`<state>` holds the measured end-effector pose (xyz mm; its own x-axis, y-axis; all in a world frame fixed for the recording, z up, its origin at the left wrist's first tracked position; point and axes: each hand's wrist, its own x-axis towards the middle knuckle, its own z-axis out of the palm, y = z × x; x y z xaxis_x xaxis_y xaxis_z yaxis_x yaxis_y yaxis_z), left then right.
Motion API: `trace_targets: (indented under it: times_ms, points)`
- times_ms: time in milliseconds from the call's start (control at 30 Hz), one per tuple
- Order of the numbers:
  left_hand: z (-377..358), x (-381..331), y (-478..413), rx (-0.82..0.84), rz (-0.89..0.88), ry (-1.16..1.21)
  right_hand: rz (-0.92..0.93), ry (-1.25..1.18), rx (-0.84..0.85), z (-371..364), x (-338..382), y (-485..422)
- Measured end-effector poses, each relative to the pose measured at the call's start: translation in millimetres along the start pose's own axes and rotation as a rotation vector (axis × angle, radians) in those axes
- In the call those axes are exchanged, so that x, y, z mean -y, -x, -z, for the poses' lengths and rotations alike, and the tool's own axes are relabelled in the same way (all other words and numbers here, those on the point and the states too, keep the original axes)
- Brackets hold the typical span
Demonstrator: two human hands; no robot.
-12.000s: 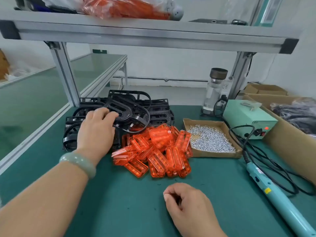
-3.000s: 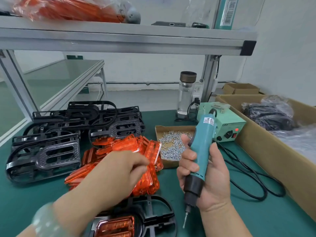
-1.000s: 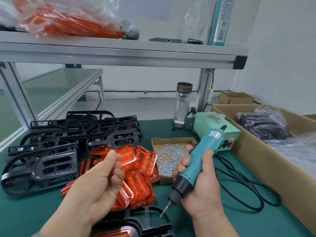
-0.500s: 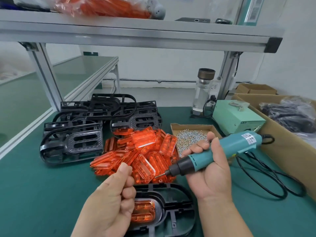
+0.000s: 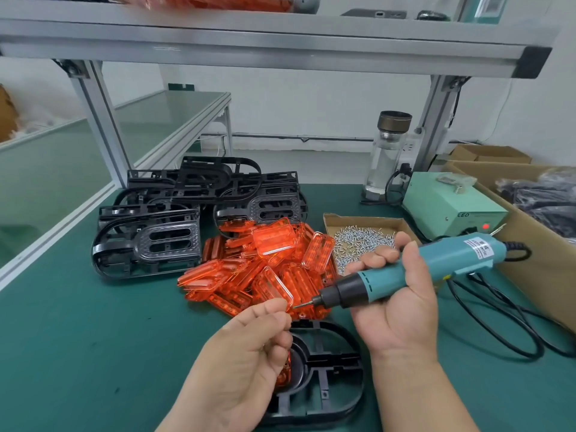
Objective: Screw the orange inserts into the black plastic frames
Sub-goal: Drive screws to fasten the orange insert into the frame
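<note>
A black plastic frame (image 5: 324,375) lies on the green mat near me, with an orange insert (image 5: 285,374) seated in its left side, mostly hidden behind my left hand. My right hand (image 5: 396,310) grips a teal electric screwdriver (image 5: 414,269), held almost level with its bit pointing left. My left hand (image 5: 249,353) hovers over the frame, thumb and forefinger pinched together right at the bit's tip; a screw there is too small to make out. A heap of loose orange inserts (image 5: 265,266) lies behind the frame. Several more black frames (image 5: 149,241) are stacked at the back left.
A cardboard tray of silver screws (image 5: 358,241) sits right of the inserts. Behind it stand a green power unit (image 5: 452,207) and a glass bottle (image 5: 386,154). A black cable (image 5: 498,316) loops over the mat. A large cardboard box (image 5: 542,263) borders the right side; a metal shelf (image 5: 265,39) runs overhead.
My right hand has levelled the screwdriver further, and my left hand has risen so its pinched fingertips meet the bit. The view has dipped closer to the frame.
</note>
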<state>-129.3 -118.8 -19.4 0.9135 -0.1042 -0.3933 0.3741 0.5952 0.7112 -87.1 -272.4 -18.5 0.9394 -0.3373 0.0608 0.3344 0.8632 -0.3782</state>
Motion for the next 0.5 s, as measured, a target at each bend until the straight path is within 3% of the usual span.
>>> trace_targets:
  times_ms: [500]
  points:
    - [-3.4, 5.1, -8.8, 0.061, 0.096, -0.043, 0.005, 0.007, 0.003, 0.7, 3.0, -0.3]
